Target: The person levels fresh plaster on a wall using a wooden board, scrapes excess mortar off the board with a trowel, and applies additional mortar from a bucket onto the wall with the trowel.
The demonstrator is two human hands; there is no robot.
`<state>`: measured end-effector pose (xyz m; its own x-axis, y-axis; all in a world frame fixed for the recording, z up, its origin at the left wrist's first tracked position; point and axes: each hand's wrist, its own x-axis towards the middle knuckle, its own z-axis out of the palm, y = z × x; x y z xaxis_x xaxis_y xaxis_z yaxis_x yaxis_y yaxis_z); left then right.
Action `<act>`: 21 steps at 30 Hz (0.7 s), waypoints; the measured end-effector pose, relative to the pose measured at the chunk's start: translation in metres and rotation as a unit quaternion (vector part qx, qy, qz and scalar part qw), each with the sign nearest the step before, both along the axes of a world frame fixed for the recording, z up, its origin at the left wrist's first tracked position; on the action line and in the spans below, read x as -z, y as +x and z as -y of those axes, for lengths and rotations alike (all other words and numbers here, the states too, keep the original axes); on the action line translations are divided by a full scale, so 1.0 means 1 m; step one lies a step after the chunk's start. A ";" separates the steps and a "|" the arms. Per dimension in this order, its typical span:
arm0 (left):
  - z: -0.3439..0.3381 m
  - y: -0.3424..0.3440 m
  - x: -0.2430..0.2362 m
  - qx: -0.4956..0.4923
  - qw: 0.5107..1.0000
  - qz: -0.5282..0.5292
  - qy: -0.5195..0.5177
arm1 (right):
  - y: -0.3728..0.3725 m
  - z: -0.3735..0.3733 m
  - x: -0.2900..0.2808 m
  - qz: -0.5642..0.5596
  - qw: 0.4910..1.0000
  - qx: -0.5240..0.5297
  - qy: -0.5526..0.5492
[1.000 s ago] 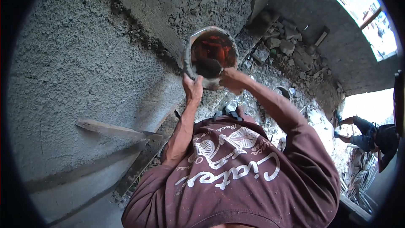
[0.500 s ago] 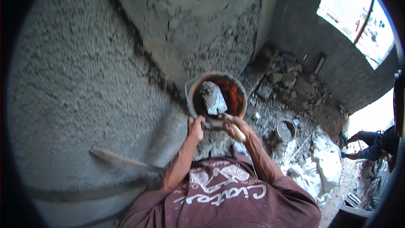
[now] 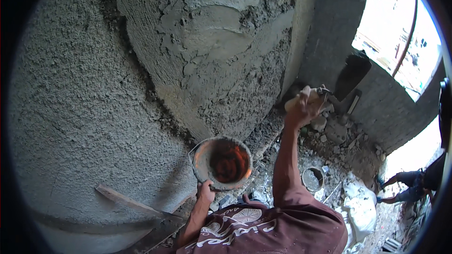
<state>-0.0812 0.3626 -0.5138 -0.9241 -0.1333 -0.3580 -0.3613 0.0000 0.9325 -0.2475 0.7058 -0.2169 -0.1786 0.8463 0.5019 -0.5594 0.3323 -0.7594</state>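
Note:
My left hand [image 3: 205, 191] grips the near rim of a mortar-caked bucket [image 3: 202, 161], whose inside shows orange and dark with some residue. Out to the right and farther forward, my right hand [image 3: 305, 109] is closed around the pale wooden handle of a trowel [image 3: 352, 77]. Its blade is raised and in shadow, with a dark lump of mortar at the far end. Ahead of me stands a wall with fresh, uneven mortar [image 3: 216, 33], partly smoothed in its upper middle. Rough, pebbly plaster [image 3: 84, 103] covers the surface to the left.
Rubble [image 3: 336, 131] lies along the base of the right wall. A smaller bucket [image 3: 312, 179] and a white sack [image 3: 361, 207] are to my right. A wooden plank [image 3: 125, 199] leans at lower left. Another person's legs [image 3: 407, 186] show at the far right, below a window opening [image 3: 393, 23].
My right hand has lifted the loaded trowel out of the bucket and swung it forward and right. My left hand still holds the bucket, which sits lower and slightly left in view.

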 end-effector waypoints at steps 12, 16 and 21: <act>0.009 0.056 0.045 -0.362 0.878 0.072 0.304 | -0.160 0.024 0.056 -0.039 0.937 -0.337 -0.081; 0.021 0.095 0.056 -0.401 0.854 0.135 0.303 | -0.132 0.043 0.068 0.137 0.877 -0.431 -0.163; -0.007 0.121 0.005 -0.029 0.961 -0.006 -0.276 | -0.151 0.047 0.032 0.112 0.742 -0.580 -0.317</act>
<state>0.0401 0.3693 -0.5185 -0.9127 -0.3516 -0.2080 -0.3657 0.4761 0.7997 -0.3984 0.6589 -0.2485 -0.9903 0.1107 -0.0835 -0.0256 -0.7376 -0.6747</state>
